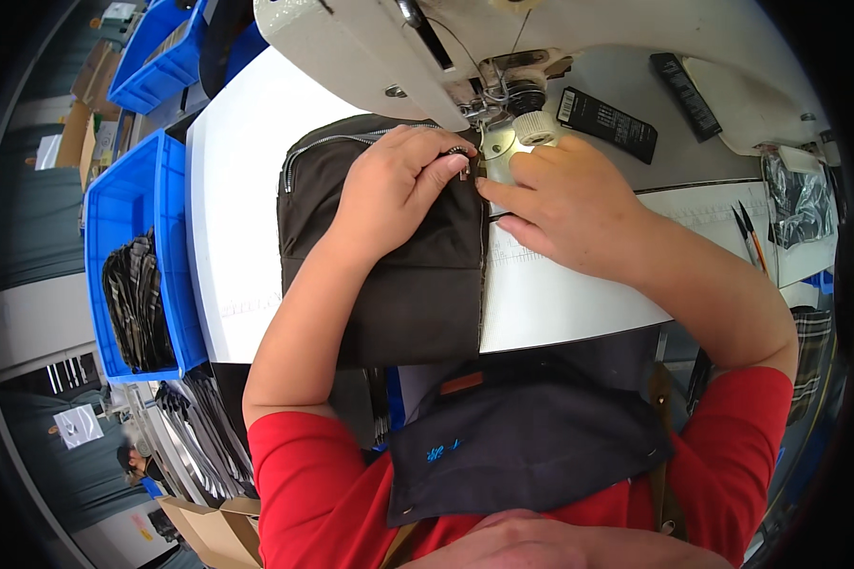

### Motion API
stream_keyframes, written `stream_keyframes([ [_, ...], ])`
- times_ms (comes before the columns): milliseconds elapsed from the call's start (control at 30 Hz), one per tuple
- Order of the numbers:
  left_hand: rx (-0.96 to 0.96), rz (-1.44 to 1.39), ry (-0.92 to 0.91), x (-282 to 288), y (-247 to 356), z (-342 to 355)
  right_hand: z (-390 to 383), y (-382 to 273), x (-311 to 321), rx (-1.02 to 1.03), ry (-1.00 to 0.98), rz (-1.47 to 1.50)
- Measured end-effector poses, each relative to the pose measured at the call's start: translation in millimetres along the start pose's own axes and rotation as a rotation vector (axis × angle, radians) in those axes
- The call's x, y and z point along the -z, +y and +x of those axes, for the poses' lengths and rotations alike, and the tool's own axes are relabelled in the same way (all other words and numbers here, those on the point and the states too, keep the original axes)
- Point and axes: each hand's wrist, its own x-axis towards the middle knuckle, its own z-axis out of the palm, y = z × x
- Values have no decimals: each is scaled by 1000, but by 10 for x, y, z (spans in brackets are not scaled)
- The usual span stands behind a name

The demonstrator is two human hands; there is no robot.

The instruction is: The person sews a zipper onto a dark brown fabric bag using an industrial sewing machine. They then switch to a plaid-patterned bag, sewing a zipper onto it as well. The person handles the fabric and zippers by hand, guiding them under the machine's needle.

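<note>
A dark brown fabric piece point(413, 284) with a silver zipper point(327, 142) along its far part lies flat under the sewing machine point(399, 57). My left hand point(394, 190) rests on it, thumb and fingers pinched at the fabric's right edge by the zipper's end. A small metal zipper pull shows beside the thumb tip. My right hand point(569, 204) is just right of that edge, its index fingertip touching the fabric near the presser foot point(482, 123). Its other fingers are curled; a thin dark thing sticks out by the thumb, mostly hidden.
Blue bins point(171, 256) stand at the left, one with folded dark plaid cloth point(135, 303). Two black boxes point(607, 123) lie on the machine bed. Pens point(751, 237) and a clear plastic bag point(799, 199) sit at the right. A person point(142, 465) is far off, lower left.
</note>
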Motion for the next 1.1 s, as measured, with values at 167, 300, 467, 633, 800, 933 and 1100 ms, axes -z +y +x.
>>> stream_keyframes([
  [167, 65, -8, -23, 16, 77, 40, -16, -46, 31, 43, -118, 46],
  [300, -29, 48, 38, -60, 87, -16, -38, -121, 51, 53, -210, 38],
  [467, -58, 187, 54, -112, 191, -70, -40, -164, 93, 55, -128, 7],
  [633, -88, 216, 116, -181, 143, -55, -38, -156, 52, 19, -92, -25],
  [800, -73, 194, 188, -229, 127, -70, -26, -147, 73, 3, -86, -100],
  [933, -4, 114, 216, -238, 65, -63, -25, -90, 55, 33, -26, -51],
  [1100, 219, 99, 190, -233, 129, -13, 5, -60, 16, 66, 38, -2],
])
